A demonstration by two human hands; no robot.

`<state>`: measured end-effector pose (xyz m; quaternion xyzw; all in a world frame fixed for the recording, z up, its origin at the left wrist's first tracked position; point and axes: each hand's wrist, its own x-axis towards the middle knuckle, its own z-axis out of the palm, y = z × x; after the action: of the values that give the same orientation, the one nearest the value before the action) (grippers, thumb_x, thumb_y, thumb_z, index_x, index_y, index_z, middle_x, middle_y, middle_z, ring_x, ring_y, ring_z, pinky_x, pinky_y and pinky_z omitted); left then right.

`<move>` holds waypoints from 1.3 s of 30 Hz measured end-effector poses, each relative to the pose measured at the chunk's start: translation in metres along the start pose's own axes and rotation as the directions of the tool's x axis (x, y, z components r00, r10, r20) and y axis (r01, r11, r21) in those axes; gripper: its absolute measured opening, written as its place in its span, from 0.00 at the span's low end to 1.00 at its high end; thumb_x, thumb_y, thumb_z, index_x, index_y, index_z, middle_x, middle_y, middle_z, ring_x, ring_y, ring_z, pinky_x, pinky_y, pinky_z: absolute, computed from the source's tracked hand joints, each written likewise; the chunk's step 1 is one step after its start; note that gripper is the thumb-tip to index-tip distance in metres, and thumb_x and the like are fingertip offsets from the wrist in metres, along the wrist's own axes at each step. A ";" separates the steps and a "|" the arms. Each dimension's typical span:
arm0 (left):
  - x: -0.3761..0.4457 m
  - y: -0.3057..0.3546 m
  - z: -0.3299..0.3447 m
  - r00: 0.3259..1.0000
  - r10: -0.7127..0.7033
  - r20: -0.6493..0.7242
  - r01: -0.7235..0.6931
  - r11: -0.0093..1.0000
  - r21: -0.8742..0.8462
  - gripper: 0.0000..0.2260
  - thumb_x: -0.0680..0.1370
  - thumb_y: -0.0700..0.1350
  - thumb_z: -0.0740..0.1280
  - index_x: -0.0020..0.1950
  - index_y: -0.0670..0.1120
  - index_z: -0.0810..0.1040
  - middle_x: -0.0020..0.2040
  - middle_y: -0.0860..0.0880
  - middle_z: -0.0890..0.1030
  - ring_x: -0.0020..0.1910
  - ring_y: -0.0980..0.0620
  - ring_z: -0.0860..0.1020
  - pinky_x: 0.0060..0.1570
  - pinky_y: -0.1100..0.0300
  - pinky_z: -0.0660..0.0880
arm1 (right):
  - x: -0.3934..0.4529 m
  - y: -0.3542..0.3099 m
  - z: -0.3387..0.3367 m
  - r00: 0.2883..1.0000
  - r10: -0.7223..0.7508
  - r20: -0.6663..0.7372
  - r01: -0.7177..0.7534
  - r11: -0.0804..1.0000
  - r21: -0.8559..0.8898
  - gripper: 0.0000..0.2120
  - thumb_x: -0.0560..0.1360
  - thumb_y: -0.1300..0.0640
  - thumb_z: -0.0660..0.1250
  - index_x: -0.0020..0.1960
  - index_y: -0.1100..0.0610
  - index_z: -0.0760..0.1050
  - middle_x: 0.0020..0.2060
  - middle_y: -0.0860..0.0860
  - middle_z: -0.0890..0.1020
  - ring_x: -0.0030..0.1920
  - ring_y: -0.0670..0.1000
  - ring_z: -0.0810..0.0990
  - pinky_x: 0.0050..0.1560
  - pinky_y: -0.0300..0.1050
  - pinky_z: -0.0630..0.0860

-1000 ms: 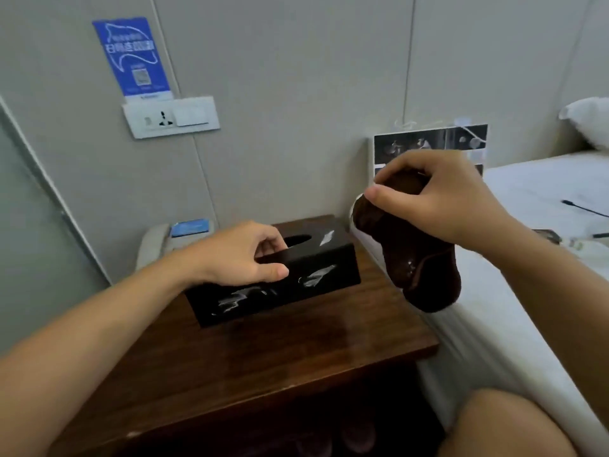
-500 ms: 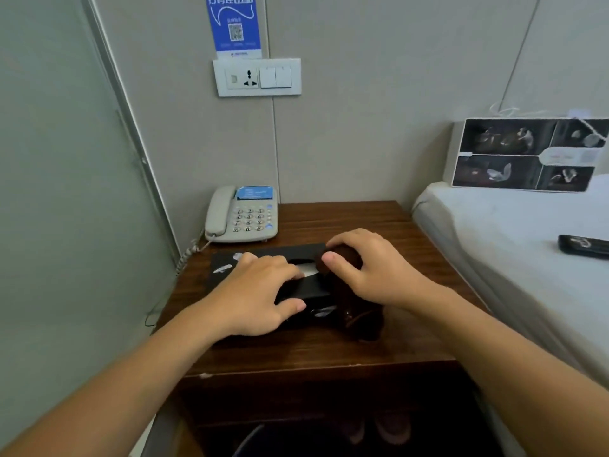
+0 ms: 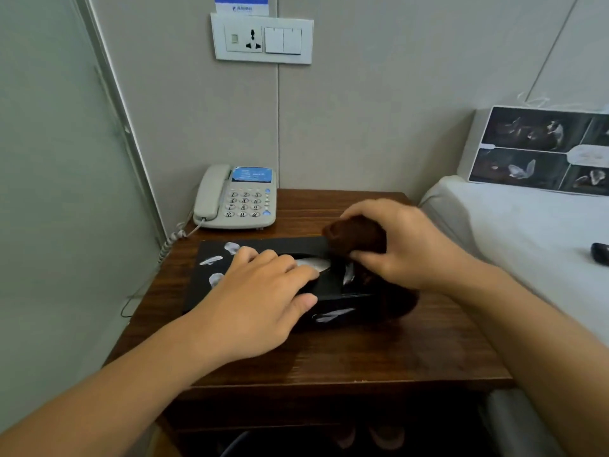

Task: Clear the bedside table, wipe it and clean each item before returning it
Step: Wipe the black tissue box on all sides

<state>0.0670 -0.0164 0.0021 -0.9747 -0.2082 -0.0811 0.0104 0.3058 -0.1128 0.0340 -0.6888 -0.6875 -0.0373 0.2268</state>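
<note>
My left hand [image 3: 260, 301] lies flat over the top of the black tissue box [image 3: 263, 275], fingers [image 3: 263, 258] straight and reaching to the edge of its oval slot, thumb pressed against the near side wall. The box is a long, low rectangular block, glossy black with pale feather-like marks painted on the top and front. Its long axis runs left to right across the tabletop [image 3: 379, 351], roughly parallel to the front edge, with the slot facing up.

My right hand [image 3: 405, 245] grips a dark brown cloth [image 3: 359, 235], fingers curled round a bunched wad of it at the right end of the box's top. The cloth looks soft and plush; its loose end hangs down past the right end of the box to the tabletop.

The tabletop is dark wood-grain with a slight sheen. At its back left corner sits a grey corded telephone [image 3: 235, 197], handset on the left, keypad on the right, coiled cord trailing off the left edge. A white bed [image 3: 527, 242] runs along the right side, with a printed box [image 3: 540, 150] against the wall.
</note>
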 end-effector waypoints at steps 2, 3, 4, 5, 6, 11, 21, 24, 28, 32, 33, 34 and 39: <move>0.000 -0.001 -0.001 1.000 0.001 0.000 -0.001 0.999 0.050 0.24 0.83 0.63 0.44 0.74 0.60 0.68 0.59 0.59 0.75 0.59 0.55 0.73 0.63 0.51 0.62 | -0.006 -0.002 0.008 0.993 -0.032 0.110 0.028 0.999 0.039 0.22 0.75 0.42 0.70 0.68 0.44 0.77 0.58 0.45 0.80 0.59 0.44 0.78 0.62 0.43 0.75; 0.001 0.000 0.001 1.000 0.005 0.000 -0.005 0.998 0.057 0.21 0.85 0.62 0.47 0.73 0.60 0.68 0.59 0.59 0.75 0.59 0.55 0.73 0.63 0.52 0.62 | -0.009 -0.002 0.009 0.990 -0.034 0.137 0.020 0.995 0.101 0.19 0.79 0.42 0.66 0.68 0.44 0.78 0.58 0.44 0.79 0.59 0.42 0.77 0.62 0.40 0.73; 0.000 0.001 0.004 1.000 0.010 -0.004 -0.010 0.999 0.050 0.19 0.86 0.60 0.50 0.73 0.59 0.68 0.58 0.59 0.75 0.58 0.55 0.73 0.64 0.52 0.62 | -0.010 0.000 0.010 0.989 -0.029 0.146 0.008 0.989 0.145 0.17 0.82 0.44 0.62 0.69 0.44 0.78 0.58 0.43 0.79 0.60 0.41 0.76 0.62 0.38 0.72; 0.000 0.002 0.004 1.000 0.019 -0.010 -0.018 0.999 0.041 0.18 0.86 0.59 0.51 0.73 0.58 0.69 0.57 0.58 0.75 0.57 0.55 0.74 0.64 0.53 0.63 | -0.010 0.002 0.011 0.989 -0.019 0.144 -0.003 0.988 0.153 0.16 0.84 0.46 0.61 0.69 0.43 0.78 0.58 0.42 0.78 0.60 0.41 0.76 0.61 0.37 0.72; 0.000 0.003 0.005 1.000 0.025 -0.016 -0.024 0.999 0.042 0.18 0.86 0.58 0.52 0.73 0.57 0.70 0.56 0.58 0.75 0.56 0.54 0.74 0.64 0.53 0.64 | -0.009 0.004 0.013 0.989 -0.007 0.145 -0.014 0.989 0.147 0.15 0.84 0.48 0.62 0.69 0.43 0.78 0.58 0.42 0.78 0.60 0.41 0.76 0.61 0.38 0.72; 0.000 0.002 0.008 0.995 0.045 -0.086 -0.039 0.997 0.065 0.19 0.86 0.59 0.50 0.70 0.57 0.73 0.54 0.57 0.77 0.51 0.54 0.76 0.61 0.51 0.67 | -0.008 -0.004 0.010 0.980 0.063 0.191 -0.079 0.994 0.075 0.10 0.76 0.48 0.71 0.58 0.42 0.79 0.50 0.40 0.79 0.50 0.42 0.78 0.53 0.43 0.79; 0.000 -0.006 0.014 0.984 0.131 -0.122 -0.125 0.991 0.051 0.29 0.81 0.61 0.39 0.69 0.56 0.74 0.53 0.59 0.76 0.44 0.56 0.69 0.59 0.55 0.66 | -0.003 -0.007 0.010 0.986 0.055 0.157 -0.068 0.994 0.081 0.07 0.75 0.51 0.72 0.53 0.45 0.82 0.47 0.41 0.84 0.47 0.43 0.82 0.49 0.41 0.79; -0.001 -0.008 0.015 0.977 0.152 -0.149 -0.150 0.988 0.023 0.25 0.83 0.60 0.45 0.69 0.55 0.76 0.52 0.59 0.77 0.43 0.58 0.66 0.57 0.55 0.68 | -0.005 -0.004 0.009 0.979 0.089 0.183 -0.115 0.984 0.138 0.08 0.76 0.51 0.72 0.54 0.43 0.82 0.48 0.41 0.84 0.48 0.42 0.82 0.51 0.43 0.81; -0.002 -0.006 0.014 0.985 0.125 -0.120 -0.122 0.992 0.037 0.29 0.81 0.62 0.40 0.72 0.56 0.73 0.56 0.59 0.77 0.46 0.58 0.67 0.57 0.57 0.63 | 0.006 0.001 0.015 0.983 0.163 0.079 -0.163 0.987 -0.005 0.12 0.79 0.48 0.69 0.61 0.41 0.81 0.54 0.45 0.81 0.56 0.49 0.80 0.58 0.48 0.78; -0.002 -0.003 0.009 0.994 0.097 -0.056 -0.096 0.995 0.015 0.29 0.82 0.62 0.40 0.74 0.57 0.70 0.57 0.59 0.74 0.50 0.56 0.71 0.63 0.55 0.64 | -0.025 -0.008 0.000 0.954 0.068 0.293 -0.089 0.994 0.058 0.12 0.78 0.45 0.70 0.62 0.39 0.80 0.53 0.39 0.79 0.52 0.41 0.79 0.53 0.38 0.77; -0.002 -0.003 0.008 0.993 0.102 -0.055 -0.102 0.995 0.007 0.29 0.82 0.62 0.40 0.74 0.57 0.70 0.58 0.59 0.74 0.49 0.57 0.69 0.62 0.56 0.63 | -0.022 -0.005 0.001 0.963 0.082 0.259 -0.098 0.994 0.051 0.12 0.78 0.45 0.70 0.62 0.40 0.80 0.54 0.39 0.79 0.53 0.42 0.79 0.54 0.39 0.78; -0.002 -0.003 0.009 0.993 0.103 -0.053 -0.103 0.995 -0.002 0.29 0.82 0.63 0.41 0.75 0.57 0.70 0.59 0.59 0.75 0.49 0.57 0.67 0.60 0.57 0.61 | -0.014 -0.002 0.004 0.973 0.117 0.199 -0.126 0.991 0.036 0.12 0.79 0.46 0.70 0.62 0.41 0.80 0.54 0.41 0.80 0.54 0.44 0.79 0.56 0.43 0.78; -0.002 -0.003 0.011 0.992 0.108 -0.071 -0.104 0.993 0.052 0.32 0.80 0.62 0.36 0.72 0.56 0.71 0.55 0.58 0.75 0.48 0.56 0.73 0.61 0.53 0.65 | -0.014 -0.006 0.004 0.977 0.102 0.188 -0.112 0.993 0.045 0.09 0.76 0.47 0.72 0.56 0.42 0.83 0.50 0.39 0.83 0.51 0.42 0.82 0.55 0.43 0.80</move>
<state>0.0661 -0.0140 -0.0086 -0.9801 -0.1576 -0.1112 0.0458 0.2982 -0.1246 0.0269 -0.7188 -0.6683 0.0583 0.1823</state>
